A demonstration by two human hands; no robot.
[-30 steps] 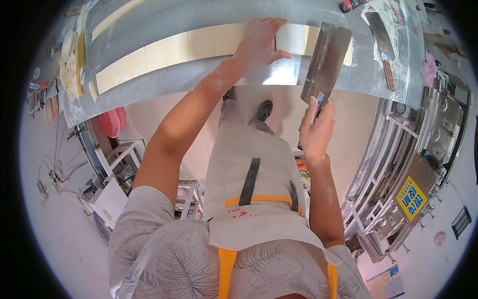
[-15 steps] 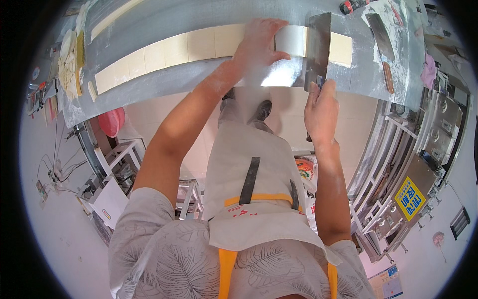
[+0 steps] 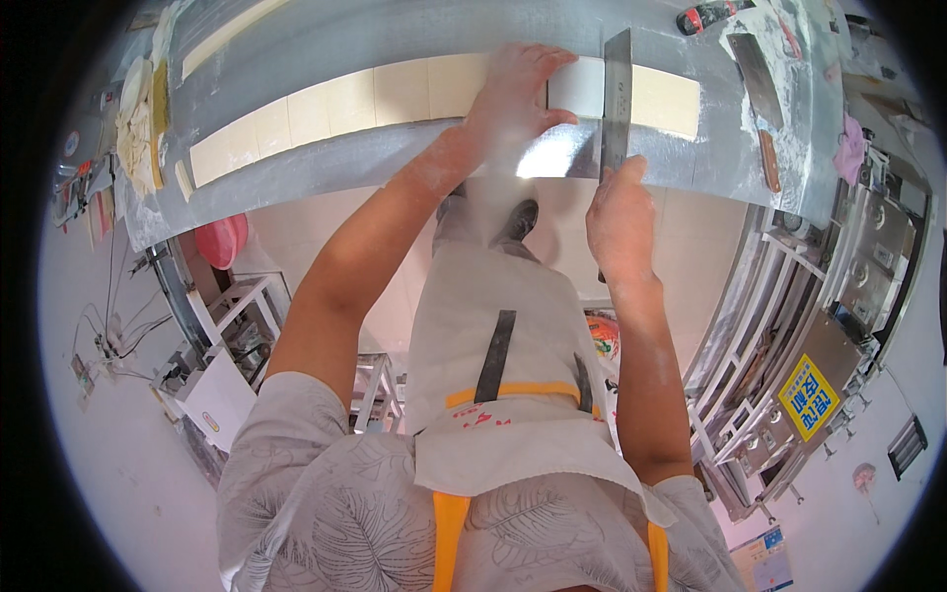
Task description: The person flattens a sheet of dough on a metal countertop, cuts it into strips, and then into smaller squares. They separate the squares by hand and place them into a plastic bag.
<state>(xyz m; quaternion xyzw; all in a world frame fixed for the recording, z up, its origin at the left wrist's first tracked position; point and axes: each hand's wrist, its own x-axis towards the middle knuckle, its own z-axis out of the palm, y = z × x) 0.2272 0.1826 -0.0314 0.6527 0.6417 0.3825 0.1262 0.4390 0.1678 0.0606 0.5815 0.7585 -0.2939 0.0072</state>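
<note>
A long, flat strip of pale dough (image 3: 400, 94) curves across the grey metal worktop (image 3: 375, 153), with several cross lines dividing its left part. My left hand (image 3: 505, 99) is over the strip, thumb and fingers spread apart, partly hazed in the picture. Between that hand and the blade lies a brightly lit, bluish-white section (image 3: 576, 87); whether it is dough or metal is unclear. My right hand (image 3: 623, 212) is closed round the handle of a cleaver (image 3: 617, 94). Its blade stands nearly on edge across the strip, just left of the right-hand dough piece (image 3: 664, 102).
A second cleaver (image 3: 758, 84) with a wooden handle lies on the floured right side, near a dark bottle (image 3: 705, 15). Another dough strip (image 3: 229, 39) is at the far left. A pale cloth (image 3: 135, 128) sits at the left edge. Metal racks (image 3: 779, 286) stand right, below the worktop.
My right hand and the cleaver have shifted left, and the blade has turned more upright, showing less of its face. My left hand stays nearly in place.
</note>
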